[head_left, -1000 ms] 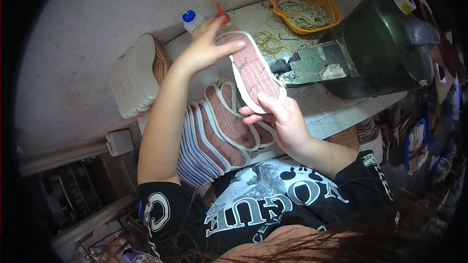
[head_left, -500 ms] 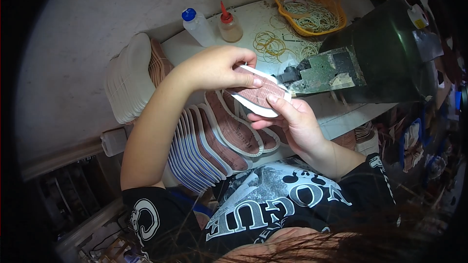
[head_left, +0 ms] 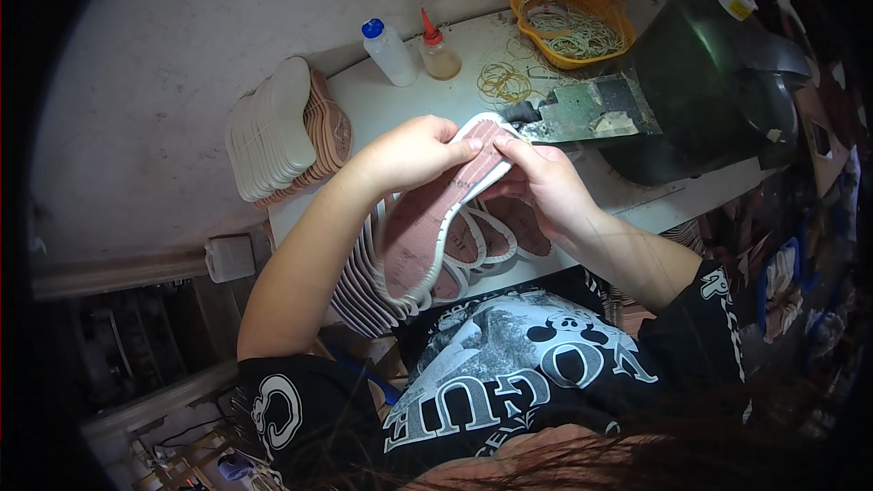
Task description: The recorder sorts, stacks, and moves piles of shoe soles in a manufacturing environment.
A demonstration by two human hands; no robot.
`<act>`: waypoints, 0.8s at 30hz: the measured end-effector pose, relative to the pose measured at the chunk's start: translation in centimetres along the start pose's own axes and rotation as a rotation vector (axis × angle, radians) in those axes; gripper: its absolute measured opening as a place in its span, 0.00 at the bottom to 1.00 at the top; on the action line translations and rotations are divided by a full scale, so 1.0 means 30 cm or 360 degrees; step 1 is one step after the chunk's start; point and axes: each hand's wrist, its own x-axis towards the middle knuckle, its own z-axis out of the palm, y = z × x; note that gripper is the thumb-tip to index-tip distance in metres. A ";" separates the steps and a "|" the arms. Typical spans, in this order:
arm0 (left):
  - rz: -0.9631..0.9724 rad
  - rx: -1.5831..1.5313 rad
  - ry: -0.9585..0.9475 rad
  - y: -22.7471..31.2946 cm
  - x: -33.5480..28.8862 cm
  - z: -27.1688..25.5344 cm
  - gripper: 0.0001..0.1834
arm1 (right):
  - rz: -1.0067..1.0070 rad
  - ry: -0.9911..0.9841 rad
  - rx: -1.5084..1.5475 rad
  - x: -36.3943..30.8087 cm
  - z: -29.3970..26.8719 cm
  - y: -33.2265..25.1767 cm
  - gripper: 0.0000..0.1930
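A pink insole [head_left: 420,232] with a notched white rim slants between my hands, its narrow end pointing away from me. My left hand [head_left: 406,156] grips it from the left, thumb flat on the pink face. From the right, my right hand [head_left: 552,184] pinches the same end with its thumb on top; its other fingers are partly hidden beneath. That end lies right by the small dark head [head_left: 522,114] of a green machine [head_left: 587,112]; whether they touch I cannot tell. Under the held piece, a fanned row of insoles [head_left: 355,295] and several loose ones [head_left: 496,238] rest.
Pale insoles [head_left: 264,136] and pink ones [head_left: 329,127] stand stacked at the left. Behind are a blue-capped bottle [head_left: 389,55], a red-tipped bottle [head_left: 441,56], loose rubber bands [head_left: 506,82] and an orange basket [head_left: 582,55]. The machine's bulky dark body [head_left: 700,82] fills the right.
The insole has turned from lying crosswise to lengthwise, its broad end now toward my body. Both hands have turned with it and still hold it. The whole view has shifted slightly.
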 end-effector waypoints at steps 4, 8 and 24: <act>-0.0210 -0.0633 -0.0096 0.010 -0.025 0.039 0.21 | 0.0038 -0.0033 -0.0035 -0.025 0.002 -0.015 0.16; -0.0321 -0.0867 -0.0093 0.042 -0.023 0.062 0.23 | 0.0178 -0.0158 -0.0183 -0.071 -0.086 -0.011 0.14; -0.0285 -0.0582 0.0249 -0.008 0.044 0.006 0.32 | 0.0056 0.0009 0.0011 -0.150 -0.189 0.015 0.15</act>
